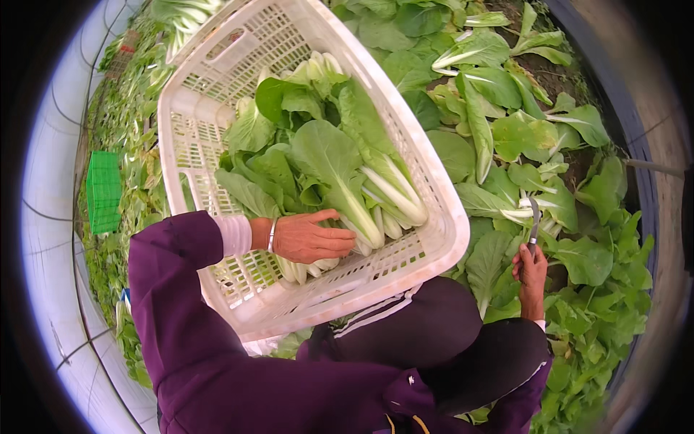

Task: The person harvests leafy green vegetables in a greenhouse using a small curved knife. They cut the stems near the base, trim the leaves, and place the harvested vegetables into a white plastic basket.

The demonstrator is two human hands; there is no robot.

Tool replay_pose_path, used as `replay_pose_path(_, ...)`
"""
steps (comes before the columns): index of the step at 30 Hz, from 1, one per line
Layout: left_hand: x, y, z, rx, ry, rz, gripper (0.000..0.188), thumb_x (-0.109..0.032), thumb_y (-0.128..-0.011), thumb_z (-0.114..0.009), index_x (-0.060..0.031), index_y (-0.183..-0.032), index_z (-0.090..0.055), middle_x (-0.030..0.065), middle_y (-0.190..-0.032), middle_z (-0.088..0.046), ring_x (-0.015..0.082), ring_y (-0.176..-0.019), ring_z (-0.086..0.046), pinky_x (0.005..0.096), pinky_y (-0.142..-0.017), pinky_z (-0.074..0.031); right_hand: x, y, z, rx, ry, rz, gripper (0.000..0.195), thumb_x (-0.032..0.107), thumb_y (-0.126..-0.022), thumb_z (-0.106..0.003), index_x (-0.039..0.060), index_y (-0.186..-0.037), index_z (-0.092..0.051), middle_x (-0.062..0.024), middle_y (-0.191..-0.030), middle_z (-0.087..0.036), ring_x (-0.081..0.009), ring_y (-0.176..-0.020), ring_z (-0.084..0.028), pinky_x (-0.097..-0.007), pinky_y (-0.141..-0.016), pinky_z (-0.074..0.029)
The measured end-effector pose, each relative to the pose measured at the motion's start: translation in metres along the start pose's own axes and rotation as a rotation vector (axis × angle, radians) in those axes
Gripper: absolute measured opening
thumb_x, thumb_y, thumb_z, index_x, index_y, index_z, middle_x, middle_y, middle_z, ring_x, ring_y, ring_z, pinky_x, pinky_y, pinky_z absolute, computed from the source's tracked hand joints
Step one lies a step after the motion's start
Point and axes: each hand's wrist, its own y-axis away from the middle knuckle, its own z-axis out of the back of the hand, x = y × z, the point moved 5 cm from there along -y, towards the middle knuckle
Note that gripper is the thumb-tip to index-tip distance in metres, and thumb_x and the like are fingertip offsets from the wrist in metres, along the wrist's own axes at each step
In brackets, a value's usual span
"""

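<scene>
Inside a white plastic crate (442,217), my left hand (309,238) rests against the pale stalks of a bok choy head (331,163). Its fingertips touch the stalk base, but whether they grip it cannot be made out. More bok choy heads (374,146) lie piled in the crate, most with white bases towards me. Off to the right, my right hand (531,276) is closed around the handle of a small curved knife (535,217). The blade points away from me, over cut bok choy (520,211) lying on the ground.
Leafy plants (591,260) grow along the right side, with loose leaves and bare soil (504,32) farther off. A green crate (104,192) stands at left near the plastic greenhouse wall (54,179). My bent knee (412,325) is close below the white crate.
</scene>
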Motion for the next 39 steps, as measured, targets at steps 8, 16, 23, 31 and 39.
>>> replay_pose_path(8, 0.051, -0.013, -0.059, -0.013, 0.269, 0.145, 0.069, -0.015, -0.072, -0.064, 0.0010, -0.136, -0.043, 0.0159, -0.143, -0.041, 0.0322, -0.137, -0.035, 0.0600, -0.114, -0.013, 0.016, 0.047, 0.018, -0.044, -0.221, -0.133, 0.025, 0.032, -0.092, -0.064, 0.0099, -0.090, -0.054, -0.0009, -0.065, -0.060, -0.0073, -0.046, -0.053, -0.0204, -0.041, -0.036)
replay_pose_path(16, 0.049, 0.007, -0.093, 0.134, 0.655, 0.520, 0.059, -0.034, -0.084, -0.052, -0.0005, -0.132, -0.048, 0.0157, -0.137, -0.048, 0.0323, -0.133, -0.037, 0.0589, -0.110, -0.022, -0.043, 0.123, 0.084, -0.203, -0.293, -0.078, 0.024, 0.030, -0.092, -0.064, 0.0081, -0.094, -0.054, 0.0013, -0.061, -0.054, -0.0056, -0.043, -0.044, -0.0201, -0.040, -0.033)
replay_pose_path(23, 0.058, 0.043, -0.062, -0.228, 0.948, 0.915, 0.051, -0.040, -0.094, -0.043, -0.0025, -0.128, -0.051, 0.0132, -0.122, -0.055, 0.0327, -0.107, -0.056, 0.0438, -0.097, -0.044, -0.092, 0.165, 0.161, -0.583, -0.517, 0.199, 0.022, 0.027, -0.092, -0.066, 0.0069, -0.093, -0.057, 0.0025, -0.061, -0.053, -0.0048, -0.044, -0.044, -0.0199, -0.040, -0.032)
replay_pose_path(31, 0.046, -0.137, 0.173, -0.596, 0.024, 0.794, 0.015, -0.008, -0.097, -0.042, -0.0005, -0.089, -0.052, 0.0095, -0.083, -0.049, 0.0189, -0.077, -0.048, 0.0301, -0.075, -0.040, -0.210, 0.153, 0.248, -0.777, -0.570, -0.009, 0.033, 0.040, -0.095, -0.058, 0.0063, -0.095, -0.056, 0.0022, -0.058, -0.047, -0.0066, -0.044, -0.043, -0.0234, -0.040, -0.034)
replay_pose_path(39, -0.147, -0.528, 0.169, -0.283, -0.241, -0.194, 0.031, 0.008, -0.076, -0.056, -0.0006, -0.106, -0.056, 0.0167, -0.107, -0.060, 0.0350, -0.103, -0.057, 0.0424, -0.088, -0.043, -0.251, 0.073, 0.291, -0.799, -0.355, -0.022, 0.042, 0.040, -0.095, -0.049, -0.0007, -0.091, -0.060, -0.0185, -0.071, -0.063, -0.0318, -0.060, -0.063, -0.0421, -0.057, -0.048)
